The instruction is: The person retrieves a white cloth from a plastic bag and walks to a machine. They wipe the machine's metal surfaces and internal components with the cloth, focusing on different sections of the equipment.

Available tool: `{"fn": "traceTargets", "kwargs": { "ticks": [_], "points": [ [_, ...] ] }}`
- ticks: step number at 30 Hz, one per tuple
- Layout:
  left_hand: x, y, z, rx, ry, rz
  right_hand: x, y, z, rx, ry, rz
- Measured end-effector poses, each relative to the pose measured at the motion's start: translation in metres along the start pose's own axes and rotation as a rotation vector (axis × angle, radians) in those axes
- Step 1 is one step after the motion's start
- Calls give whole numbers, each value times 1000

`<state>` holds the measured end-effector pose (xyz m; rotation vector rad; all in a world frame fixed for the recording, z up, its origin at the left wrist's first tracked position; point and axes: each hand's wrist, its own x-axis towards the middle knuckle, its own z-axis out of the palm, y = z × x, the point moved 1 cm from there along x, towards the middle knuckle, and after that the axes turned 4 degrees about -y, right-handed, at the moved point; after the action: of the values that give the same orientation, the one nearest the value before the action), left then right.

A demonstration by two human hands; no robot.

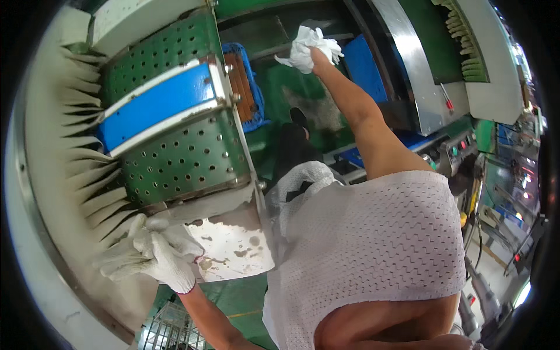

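My left hand [166, 265], in a white knit glove with a dark red hem, is at the lower left, over the corner of a stained white metal panel [236, 248]. Its fingers look spread and partly blurred, beside the hanging pale strips [96, 201] of a machine opening. A pale, smeared patch of fabric next to the fingers cannot be made out clearly. Stretched far forward, my right arm is bare, and my right hand is wrapped in or closed round a bunched white cloth [309, 49]; the cloth hides its fingers.
On the left, a green perforated conveyor [184, 157] with a blue crossbar [157, 105] runs under the strips. Beyond it stands a blue crate [251, 87] on the green floor. A steel-edged machine [411, 64] with a red-handled screwdriver [448, 102] is at right. A wire basket [172, 326] stands below.
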<state>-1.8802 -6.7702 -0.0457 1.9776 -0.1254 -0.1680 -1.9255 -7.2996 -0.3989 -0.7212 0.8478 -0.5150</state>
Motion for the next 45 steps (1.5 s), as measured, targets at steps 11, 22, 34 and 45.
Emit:
{"fn": "traceTargets", "kwargs": {
  "ticks": [11, 22, 34, 45],
  "points": [
    [-5, 159, 170, 150, -398, 80, -20, -163, -137, 209, -8, 87],
    [45, 152, 580, 51, -1163, -258, -114, -293, -301, -614, 623, -251],
    [123, 204, 819, 367, -1347, 197, -41, -395, -387, -769, 1008, -586],
    [133, 230, 999, 246, -1257, -37, 145, -538, -431, -1367, 940, -541]
  ]
}}
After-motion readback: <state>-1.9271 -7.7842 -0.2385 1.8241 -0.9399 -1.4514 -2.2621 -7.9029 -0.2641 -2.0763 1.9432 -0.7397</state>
